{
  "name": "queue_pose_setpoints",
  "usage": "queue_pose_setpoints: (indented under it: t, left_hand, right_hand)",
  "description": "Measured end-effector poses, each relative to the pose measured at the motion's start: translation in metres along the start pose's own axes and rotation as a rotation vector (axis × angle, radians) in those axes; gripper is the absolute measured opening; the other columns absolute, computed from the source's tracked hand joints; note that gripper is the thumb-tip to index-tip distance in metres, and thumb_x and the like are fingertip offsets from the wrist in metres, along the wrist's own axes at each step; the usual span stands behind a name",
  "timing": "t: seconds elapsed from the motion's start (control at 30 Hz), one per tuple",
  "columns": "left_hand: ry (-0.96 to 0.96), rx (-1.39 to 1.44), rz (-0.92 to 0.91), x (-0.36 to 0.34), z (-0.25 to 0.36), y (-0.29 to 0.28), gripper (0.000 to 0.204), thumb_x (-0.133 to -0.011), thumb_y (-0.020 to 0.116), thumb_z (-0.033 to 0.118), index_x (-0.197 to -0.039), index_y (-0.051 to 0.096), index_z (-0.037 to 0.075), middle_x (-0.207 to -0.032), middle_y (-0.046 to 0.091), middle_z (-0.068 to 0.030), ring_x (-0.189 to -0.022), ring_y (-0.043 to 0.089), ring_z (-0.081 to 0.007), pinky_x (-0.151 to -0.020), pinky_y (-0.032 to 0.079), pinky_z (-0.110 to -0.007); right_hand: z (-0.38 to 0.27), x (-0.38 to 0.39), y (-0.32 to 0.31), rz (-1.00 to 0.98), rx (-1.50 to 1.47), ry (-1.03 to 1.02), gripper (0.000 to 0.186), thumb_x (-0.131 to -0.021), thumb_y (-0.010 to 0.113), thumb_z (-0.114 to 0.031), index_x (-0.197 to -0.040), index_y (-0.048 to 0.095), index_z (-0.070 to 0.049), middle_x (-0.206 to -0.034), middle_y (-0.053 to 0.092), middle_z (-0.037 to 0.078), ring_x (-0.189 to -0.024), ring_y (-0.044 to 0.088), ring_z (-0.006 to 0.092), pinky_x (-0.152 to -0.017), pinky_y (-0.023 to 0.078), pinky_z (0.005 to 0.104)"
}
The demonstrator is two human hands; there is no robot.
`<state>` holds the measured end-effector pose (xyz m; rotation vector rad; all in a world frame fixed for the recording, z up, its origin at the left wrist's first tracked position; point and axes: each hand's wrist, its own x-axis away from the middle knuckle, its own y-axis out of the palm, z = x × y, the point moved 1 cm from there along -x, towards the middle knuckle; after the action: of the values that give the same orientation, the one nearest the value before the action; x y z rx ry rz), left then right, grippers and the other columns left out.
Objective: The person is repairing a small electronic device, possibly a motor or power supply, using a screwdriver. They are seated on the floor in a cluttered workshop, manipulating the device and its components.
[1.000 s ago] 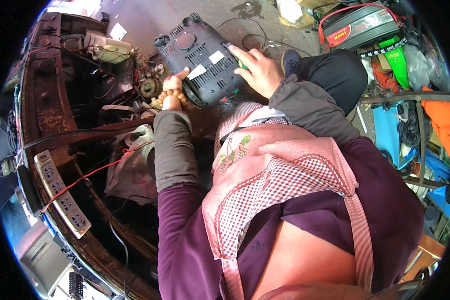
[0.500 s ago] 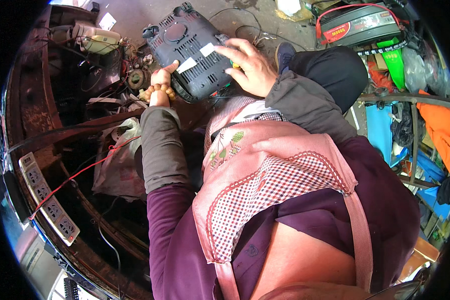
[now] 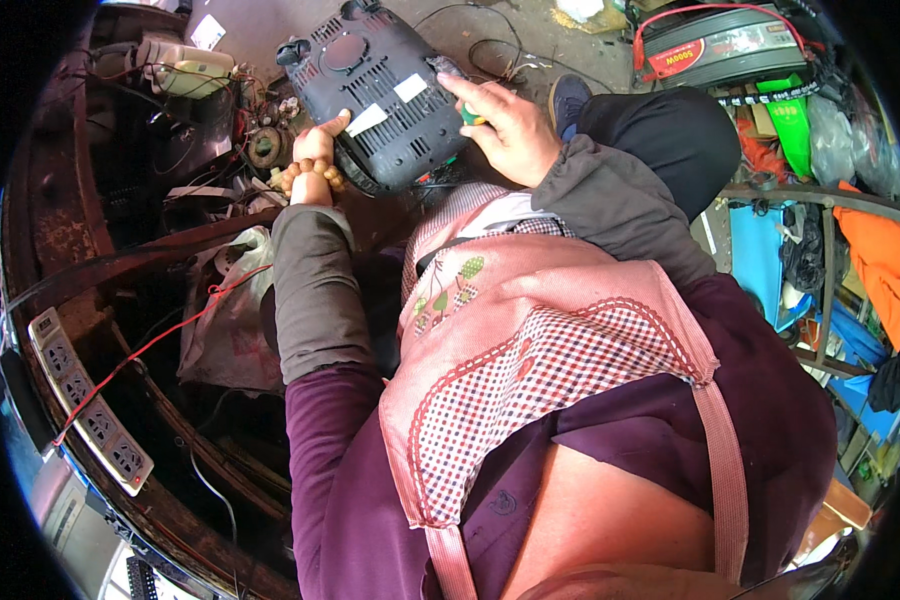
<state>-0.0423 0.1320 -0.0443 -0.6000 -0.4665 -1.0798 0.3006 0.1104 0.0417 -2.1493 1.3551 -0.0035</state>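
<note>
A black plastic appliance housing point(image 3: 390, 120) lies underside up, with vent slots, a round grille, stubby feet and two white labels. My left hand point(image 3: 315, 143) is closed on its left edge, the thumb on top and the other fingers hidden beneath. A beaded bracelet point(image 3: 313, 178) circles that wrist. At the housing's right side, my right hand point(image 3: 518, 130) stretches its index finger to the edge. A small green and yellow handle point(image 3: 472, 117) shows between that hand's thumb and fingers; its far end is hidden.
Coils, wires and loose parts point(image 3: 267, 145) lie left of the housing. A power strip point(image 3: 90, 400) with a red wire sits at the lower left. Cables point(image 3: 510, 50) curl on the floor behind. An inverter box point(image 3: 720, 45) stands at the far right.
The housing and my left hand have shifted slightly left and away. My right hand has moved a little right, its index finger going from the label area to the housing's right edge.
</note>
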Motion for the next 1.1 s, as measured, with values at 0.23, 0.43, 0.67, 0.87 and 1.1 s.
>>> queue_pose_setpoints:
  t: [0.23, 0.43, 0.67, 0.87, 1.1]
  left_hand:
    - [0.018, -0.101, 0.059, 0.039, 0.027, 0.012, 0.054, -0.086, 0.089, 0.035, -0.116, 0.076, -0.009, -0.105, 0.079, -0.0157, -0.082, 0.07, -0.0258, -0.08, 0.055, -0.036]
    - [-0.099, -0.14, 0.103, -0.002, -0.006, -0.012, 0.059, -0.086, 0.089, 0.035, -0.12, 0.074, -0.011, -0.109, 0.078, -0.0179, -0.084, 0.071, -0.0297, -0.083, 0.054, -0.037]
    - [-0.109, -0.151, 0.041, 0.023, 0.021, 0.001, 0.065, -0.085, 0.09, 0.031, -0.128, 0.068, -0.012, -0.113, 0.077, -0.0197, -0.088, 0.071, -0.0311, -0.087, 0.056, -0.041]
    - [-0.084, 0.005, 0.106, 0.045, 0.019, 0.008, 0.063, -0.086, 0.089, 0.028, -0.129, 0.067, -0.013, -0.119, 0.076, -0.0211, -0.096, 0.072, -0.0312, -0.092, 0.055, -0.04]
    - [-0.058, 0.11, 0.005, 0.004, -0.012, -0.006, 0.067, -0.085, 0.09, 0.027, -0.131, 0.065, -0.015, -0.125, 0.073, -0.0237, -0.107, 0.07, -0.0321, -0.098, 0.053, -0.04]
  right_hand:
    - [-0.008, -0.005, 0.003, 0.019, 0.044, -0.154, 0.073, -0.093, 0.072, 0.001, -0.16, 0.052, -0.022, -0.122, 0.068, 0.016, -0.104, 0.072, 0.0319, -0.089, 0.06, 0.0369]
    - [-0.003, 0.002, 0.001, -0.071, 0.045, 0.02, 0.074, -0.094, 0.071, 0.002, -0.16, 0.05, -0.024, -0.117, 0.069, 0.013, -0.101, 0.073, 0.0326, -0.088, 0.061, 0.038]
    - [0.004, 0.002, 0.006, 0.036, 0.107, -0.118, 0.055, -0.095, 0.076, -0.007, -0.148, 0.062, -0.014, -0.112, 0.07, 0.014, -0.094, 0.074, 0.0333, -0.083, 0.061, 0.0391]
    - [-0.009, 0.003, -0.003, 0.112, -0.143, -0.312, 0.058, -0.091, 0.08, -0.003, -0.145, 0.062, -0.01, -0.104, 0.07, 0.012, -0.092, 0.074, 0.029, -0.081, 0.061, 0.0373]
    - [-0.001, -0.003, 0.013, 0.145, -0.302, -0.142, 0.059, -0.09, 0.078, 0.003, -0.146, 0.061, -0.008, -0.104, 0.07, 0.009, -0.09, 0.071, 0.0193, -0.082, 0.058, 0.0324]
